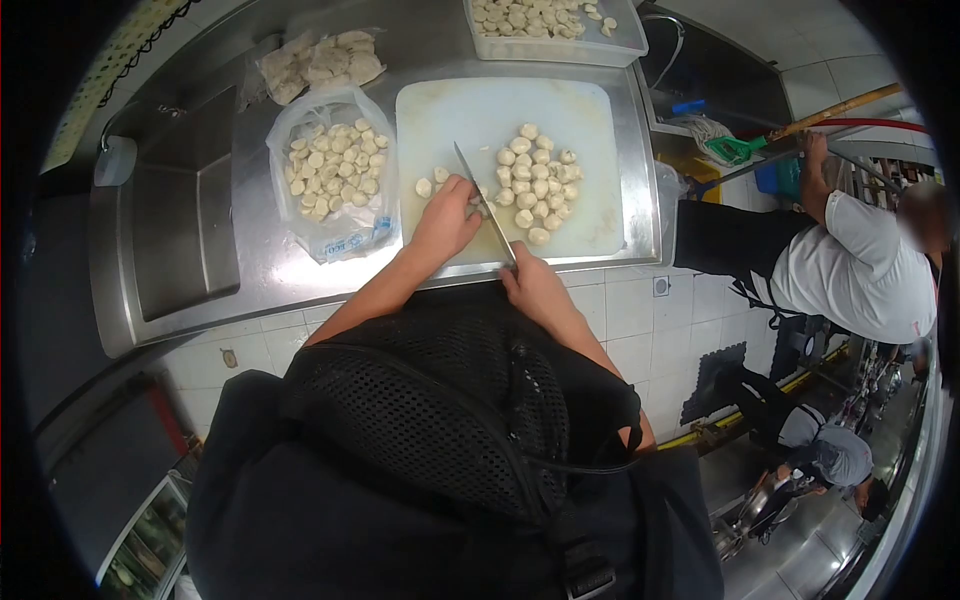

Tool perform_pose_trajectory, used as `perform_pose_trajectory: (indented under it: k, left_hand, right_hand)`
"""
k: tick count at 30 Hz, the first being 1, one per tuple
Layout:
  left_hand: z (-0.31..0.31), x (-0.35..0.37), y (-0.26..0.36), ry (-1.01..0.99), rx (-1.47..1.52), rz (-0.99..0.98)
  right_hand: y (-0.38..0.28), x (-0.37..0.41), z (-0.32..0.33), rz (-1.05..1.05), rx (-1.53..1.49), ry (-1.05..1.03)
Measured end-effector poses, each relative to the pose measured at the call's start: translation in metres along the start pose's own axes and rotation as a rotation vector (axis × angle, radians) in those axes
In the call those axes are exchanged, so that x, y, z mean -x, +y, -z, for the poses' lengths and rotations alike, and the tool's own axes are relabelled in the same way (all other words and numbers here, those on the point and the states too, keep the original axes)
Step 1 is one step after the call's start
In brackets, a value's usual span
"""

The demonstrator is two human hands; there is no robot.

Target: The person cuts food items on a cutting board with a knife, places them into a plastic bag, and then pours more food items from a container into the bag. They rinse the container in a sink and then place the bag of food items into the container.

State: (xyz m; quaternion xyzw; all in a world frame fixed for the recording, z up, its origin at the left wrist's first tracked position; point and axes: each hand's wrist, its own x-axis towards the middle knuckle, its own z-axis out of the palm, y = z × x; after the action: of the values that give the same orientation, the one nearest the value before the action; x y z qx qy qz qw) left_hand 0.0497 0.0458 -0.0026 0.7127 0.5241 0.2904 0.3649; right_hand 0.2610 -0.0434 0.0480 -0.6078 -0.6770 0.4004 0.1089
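Observation:
My right hand (537,287) is closed round the handle of a long kitchen knife (492,215), its blade pointing away over the white cutting board (430,105). My left hand (448,222) is on the board, fingers curled beside the blade over a pale mushroom (481,207) that they partly hide. To the right of the knife lies a pile of whole button mushrooms (540,187). A few pale pieces (424,187) rest to the left of the blade. Left of the board, an open plastic bag (352,240) holds many more mushrooms (340,165).
A plastic tub (560,50) with pale pieces stands behind the board. Filled clear bags (320,65) lie at the back left, near a steel sink (185,200). At right, one person (850,260) grips a pole; another person (825,455) works farther off.

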Motion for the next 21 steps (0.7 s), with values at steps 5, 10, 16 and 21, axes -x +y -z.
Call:
perform_pose_trajectory:
  k: [5,10,16,21]
  left_hand:
    - [0.003,0.007,0.005,0.032,-0.021,-0.001]
    - [0.012,0.024,0.013,0.059,-0.013,0.031]
    - [-0.003,0.007,0.029,0.213,-0.217,-0.25]
    - [-0.021,-0.006,0.013,0.134,-0.504,-0.26]
  right_hand:
    - [0.002,-0.002,-0.006,-0.009,0.062,0.004]
    - [-0.015,0.012,0.013,0.095,0.049,0.071]
    - [-0.025,0.02,0.036,0.094,-0.105,0.256]
    - [-0.017,0.019,0.048,-0.03,-0.353,0.377]
